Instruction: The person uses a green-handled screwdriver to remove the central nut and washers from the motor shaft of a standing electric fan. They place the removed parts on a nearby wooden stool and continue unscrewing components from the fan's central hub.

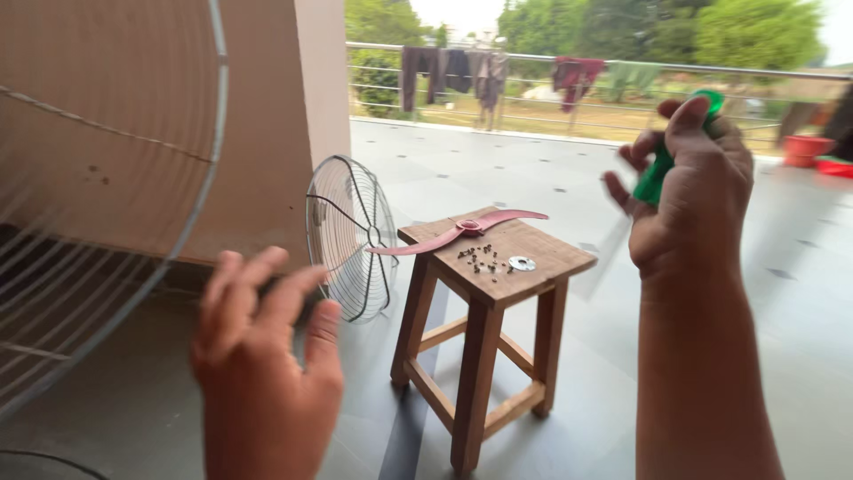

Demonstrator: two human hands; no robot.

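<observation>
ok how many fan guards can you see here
2. One wire fan guard stands upright on the floor, leaning against the wooden stool. A larger fan guard fills the left edge, close to the left hand and partly cut off by the frame.

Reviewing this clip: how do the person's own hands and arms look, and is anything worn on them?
Both are bare. The left hand shows no glove, ring or watch. The right hand and its forearm are also uncovered, with no sleeve or wristband in view. Motion blur softens both hands, so finer detail cannot be told.
</observation>
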